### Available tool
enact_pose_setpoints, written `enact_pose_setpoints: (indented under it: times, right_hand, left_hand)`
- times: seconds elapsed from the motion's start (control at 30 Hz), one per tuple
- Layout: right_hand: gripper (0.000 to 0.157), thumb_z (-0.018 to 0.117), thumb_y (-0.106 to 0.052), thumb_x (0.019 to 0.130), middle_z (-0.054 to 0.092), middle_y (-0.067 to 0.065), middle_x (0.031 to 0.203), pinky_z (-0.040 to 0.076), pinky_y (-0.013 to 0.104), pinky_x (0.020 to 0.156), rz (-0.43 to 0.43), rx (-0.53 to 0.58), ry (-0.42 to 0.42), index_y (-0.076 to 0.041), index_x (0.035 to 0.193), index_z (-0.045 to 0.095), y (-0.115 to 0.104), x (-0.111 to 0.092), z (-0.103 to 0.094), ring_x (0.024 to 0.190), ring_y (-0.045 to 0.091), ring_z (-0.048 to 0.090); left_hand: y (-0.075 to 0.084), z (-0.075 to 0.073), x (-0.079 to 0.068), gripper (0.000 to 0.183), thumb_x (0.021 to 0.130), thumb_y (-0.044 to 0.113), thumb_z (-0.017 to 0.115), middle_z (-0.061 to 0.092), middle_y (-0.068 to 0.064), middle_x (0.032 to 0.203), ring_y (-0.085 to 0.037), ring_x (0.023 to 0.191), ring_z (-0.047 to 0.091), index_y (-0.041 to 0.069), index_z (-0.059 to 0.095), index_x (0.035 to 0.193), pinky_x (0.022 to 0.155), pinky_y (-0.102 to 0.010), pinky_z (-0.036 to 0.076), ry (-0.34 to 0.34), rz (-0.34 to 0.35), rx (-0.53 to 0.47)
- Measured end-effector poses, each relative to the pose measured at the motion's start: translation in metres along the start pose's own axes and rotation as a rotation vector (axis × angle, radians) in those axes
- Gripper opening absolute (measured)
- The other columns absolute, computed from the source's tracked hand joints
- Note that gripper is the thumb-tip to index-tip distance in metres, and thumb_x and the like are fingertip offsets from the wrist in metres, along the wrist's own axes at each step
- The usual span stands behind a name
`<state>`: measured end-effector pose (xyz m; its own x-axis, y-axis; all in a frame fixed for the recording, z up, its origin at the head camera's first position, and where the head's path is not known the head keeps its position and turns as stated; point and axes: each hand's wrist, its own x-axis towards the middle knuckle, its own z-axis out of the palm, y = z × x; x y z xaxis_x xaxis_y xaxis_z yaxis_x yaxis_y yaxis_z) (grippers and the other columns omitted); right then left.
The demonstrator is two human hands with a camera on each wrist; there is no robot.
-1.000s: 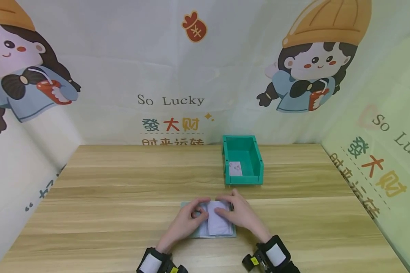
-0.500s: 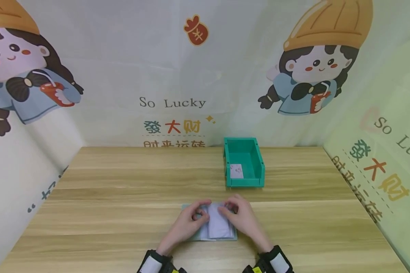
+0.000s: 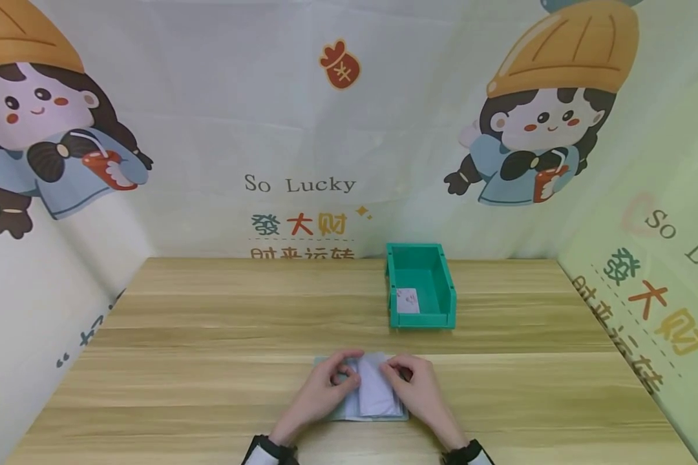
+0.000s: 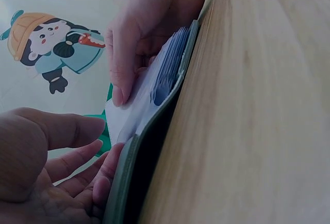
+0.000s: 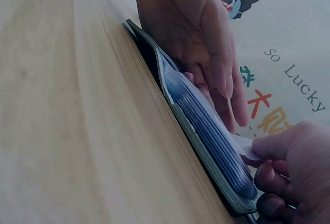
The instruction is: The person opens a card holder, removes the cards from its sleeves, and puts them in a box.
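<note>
A card holder [image 3: 344,412] with a grey-green cover lies open on the wooden table, its thick stack of clear sleeves [image 5: 206,126] on the right side. My right hand [image 3: 420,387] pinches a white card [image 5: 246,146] between thumb and fingers; the card sticks out past the sleeves' far edge. In the left wrist view the right thumb lies against the white top sleeve. My left hand [image 3: 318,392] is at the holder's left part, its thumb and index finger apart and other fingertips touching the cover's edge. How deep the card sits in a sleeve is hidden.
Beyond the holder, a green plastic bin [image 3: 421,320] stands toward the back of the table [image 3: 209,323], with a small pale printed card [image 3: 408,301] inside at its front left. A printed cloth [image 3: 302,129] hangs behind and along both sides.
My right hand's fingers have drawn together from a spread over the top sleeve to a pinch at its upper right. The left hand keeps nearly the same place. The head view has tilted slightly up.
</note>
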<state>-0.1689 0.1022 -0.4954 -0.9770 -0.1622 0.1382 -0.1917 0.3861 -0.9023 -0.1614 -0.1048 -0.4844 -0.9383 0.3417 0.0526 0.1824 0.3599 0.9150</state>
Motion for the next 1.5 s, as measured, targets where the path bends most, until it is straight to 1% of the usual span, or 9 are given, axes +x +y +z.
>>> enact_pose_setpoints:
  times: [0.2,0.4,0.6,0.73,0.9,1.07,1.23,1.4,1.5]
  right_hand:
    - [0.017,0.07,-0.014,0.093,0.063,0.0,0.072,0.037,0.017,0.059,-0.001,0.029,0.03,-0.008,0.078,0.072,0.002,-0.002,0.0,0.062,0.0,0.048]
    - [0.025,0.064,-0.015,0.098,0.064,-0.006,0.076,0.044,0.021,0.071,-0.166,0.009,0.064,-0.017,0.074,0.071,0.011,-0.006,0.001,0.077,0.001,0.054]
    - [0.031,0.055,-0.006,0.1,0.07,-0.001,0.085,0.04,0.029,0.093,-0.315,0.001,0.058,-0.014,0.077,0.072,0.015,-0.01,0.003,0.09,0.005,0.055]
    - [0.03,0.052,-0.002,0.1,0.069,0.002,0.085,0.038,0.028,0.093,-0.358,0.012,0.037,-0.01,0.087,0.078,0.016,-0.011,0.003,0.09,0.005,0.053]
    - [0.029,0.051,-0.001,0.099,0.066,0.003,0.085,0.036,0.028,0.08,-0.408,0.01,-0.013,-0.007,0.093,0.079,0.015,-0.01,0.001,0.088,0.007,0.048]
    - [0.03,0.05,-0.003,0.1,0.063,0.0,0.086,0.034,0.027,0.078,-0.414,-0.016,-0.062,-0.008,0.101,0.079,0.014,-0.011,0.001,0.089,0.006,0.045]
    - [0.031,0.049,-0.006,0.101,0.06,-0.004,0.09,0.032,0.029,0.083,-0.412,-0.071,-0.111,-0.011,0.106,0.079,0.016,-0.01,0.001,0.093,0.006,0.043]
    - [0.028,0.053,-0.011,0.101,0.058,-0.008,0.092,0.031,0.029,0.086,-0.399,-0.093,-0.127,-0.015,0.106,0.08,0.015,-0.01,0.002,0.096,0.005,0.043]
    - [0.02,0.061,-0.011,0.097,0.058,-0.008,0.09,0.033,0.029,0.086,-0.397,-0.112,-0.074,-0.014,0.102,0.08,0.015,-0.009,0.003,0.095,0.005,0.045]
  left_hand:
    - [0.0,0.002,0.001,0.039,0.095,0.011,0.065,0.069,-0.014,0.1,-0.005,0.074,0.049,0.002,0.06,0.133,0.067,-0.018,0.037,0.003,0.006,-0.013]
    - [-0.001,0.004,0.0,0.041,0.093,0.011,0.067,0.068,-0.014,0.1,-0.004,0.075,0.049,0.003,0.06,0.133,0.068,-0.018,0.037,0.015,0.007,-0.02]
    - [0.001,0.005,-0.004,0.042,0.093,0.012,0.067,0.067,-0.014,0.098,-0.004,0.075,0.049,0.001,0.059,0.133,0.068,-0.018,0.038,0.037,0.012,-0.017]
    - [0.002,0.006,-0.005,0.04,0.095,0.017,0.068,0.066,-0.014,0.101,-0.005,0.074,0.048,0.003,0.06,0.132,0.067,-0.018,0.037,0.063,-0.01,-0.019]
    - [0.001,0.008,-0.002,0.036,0.097,0.025,0.066,0.063,-0.012,0.111,-0.006,0.08,0.05,0.007,0.065,0.128,0.069,-0.018,0.037,0.092,-0.036,-0.017]
    - [0.002,0.009,0.0,0.027,0.098,0.031,0.065,0.064,-0.009,0.118,-0.008,0.09,0.053,0.012,0.073,0.115,0.073,-0.019,0.04,0.136,-0.035,0.042]
    - [0.006,0.006,-0.001,0.027,0.094,0.037,0.068,0.07,-0.005,0.11,-0.01,0.092,0.057,0.014,0.078,0.104,0.074,-0.02,0.043,0.156,-0.043,0.082]
    - [0.008,-0.003,-0.002,0.021,0.092,0.022,0.07,0.077,-0.011,0.097,-0.009,0.083,0.066,0.004,0.078,0.1,0.073,-0.02,0.05,0.16,-0.022,0.071]
    - [0.006,-0.011,-0.003,0.018,0.091,0.015,0.069,0.077,-0.014,0.092,-0.009,0.079,0.068,0.0,0.078,0.096,0.071,-0.02,0.052,0.176,-0.012,0.075]
